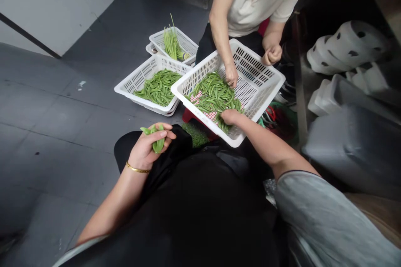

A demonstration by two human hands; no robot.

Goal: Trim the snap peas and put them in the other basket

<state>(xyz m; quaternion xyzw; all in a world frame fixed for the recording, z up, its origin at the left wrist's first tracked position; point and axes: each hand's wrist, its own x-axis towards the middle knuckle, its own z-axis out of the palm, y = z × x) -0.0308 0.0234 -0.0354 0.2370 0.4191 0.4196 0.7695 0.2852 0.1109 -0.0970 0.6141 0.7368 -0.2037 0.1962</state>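
Note:
My left hand, with a gold bracelet at the wrist, is closed around a few green pea pods over my left knee. Inside the large white slotted basket, my right hand reaches down to the near edge of a pile of green pods; its fingertips are hidden among them. Red and white patterning shows through the basket floor. A second white basket, left of the large one, holds another heap of pods.
Across the large basket sits a person in a white shirt, one hand in the pods, the other above the rim. Behind, a smaller basket holds long green stems. Grey bins and white containers stand at the right.

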